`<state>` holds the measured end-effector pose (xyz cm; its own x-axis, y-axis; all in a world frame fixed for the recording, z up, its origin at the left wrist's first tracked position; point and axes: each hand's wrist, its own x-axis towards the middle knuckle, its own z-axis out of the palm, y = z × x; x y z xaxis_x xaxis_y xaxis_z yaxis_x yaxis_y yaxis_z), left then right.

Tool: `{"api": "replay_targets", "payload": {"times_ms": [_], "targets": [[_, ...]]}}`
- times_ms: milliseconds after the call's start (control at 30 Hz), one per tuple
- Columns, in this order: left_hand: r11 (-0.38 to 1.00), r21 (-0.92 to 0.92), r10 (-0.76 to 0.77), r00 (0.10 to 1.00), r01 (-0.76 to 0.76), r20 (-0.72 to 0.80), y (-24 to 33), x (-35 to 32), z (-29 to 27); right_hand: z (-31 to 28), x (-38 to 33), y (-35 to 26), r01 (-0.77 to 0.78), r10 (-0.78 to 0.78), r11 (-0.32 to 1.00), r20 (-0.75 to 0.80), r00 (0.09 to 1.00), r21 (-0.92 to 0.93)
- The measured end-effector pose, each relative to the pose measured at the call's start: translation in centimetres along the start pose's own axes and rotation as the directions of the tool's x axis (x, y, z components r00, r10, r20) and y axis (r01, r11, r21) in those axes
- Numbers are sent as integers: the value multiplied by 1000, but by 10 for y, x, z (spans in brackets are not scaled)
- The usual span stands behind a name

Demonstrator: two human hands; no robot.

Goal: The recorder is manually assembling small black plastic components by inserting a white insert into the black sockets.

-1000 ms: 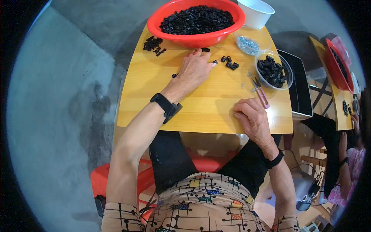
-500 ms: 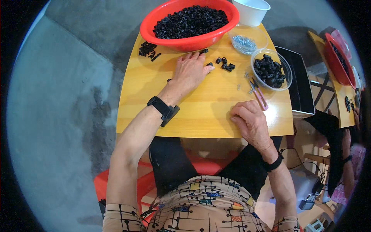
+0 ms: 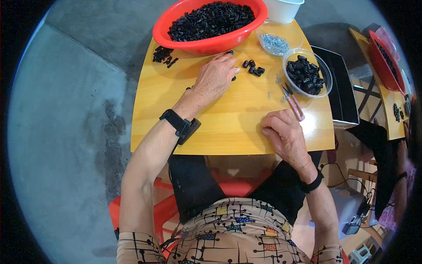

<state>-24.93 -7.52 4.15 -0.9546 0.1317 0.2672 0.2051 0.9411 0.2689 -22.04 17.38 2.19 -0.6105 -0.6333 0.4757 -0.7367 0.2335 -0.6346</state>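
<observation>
Reaching across the surface (image 3: 193,136), the left hand (image 3: 216,75) is held palm down with fingers extended and thumb set apart; whether anything is pinched beneath cannot be told. A black piece (image 3: 234,78) is now seen on the near side of its thumb, where half a second ago one was seen on the far side, so the work appears to be centred there, though a slide of the piece cannot be confirmed. Another piece (image 3: 230,52) is seen by the fingertips, and a small cluster (image 3: 257,71) is left to the right. The right hand (image 3: 283,132) is kept curled near the front edge, its contents hidden. Beyond it, snips (image 3: 296,110) are laid beside a clear tub (image 3: 326,91) of black parts, partly blocking that approach. Further reach is bounded by the red basin (image 3: 200,46), with a dish (image 3: 300,42) of metal bits placed to its right.
</observation>
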Motion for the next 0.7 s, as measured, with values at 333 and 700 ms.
{"api": "replay_targets", "payload": {"times_ms": [333, 700], "targets": [[995, -86, 53, 996, -47, 71, -14, -23, -2, 0, -1, 1, -6, 6, 1000, -2, 1000, 15], [957, -288, -23, 1000, 17, -17, 10, -70, -9, 1, -1, -2, 18, -18, 1000, 5, 1000, 0]]}}
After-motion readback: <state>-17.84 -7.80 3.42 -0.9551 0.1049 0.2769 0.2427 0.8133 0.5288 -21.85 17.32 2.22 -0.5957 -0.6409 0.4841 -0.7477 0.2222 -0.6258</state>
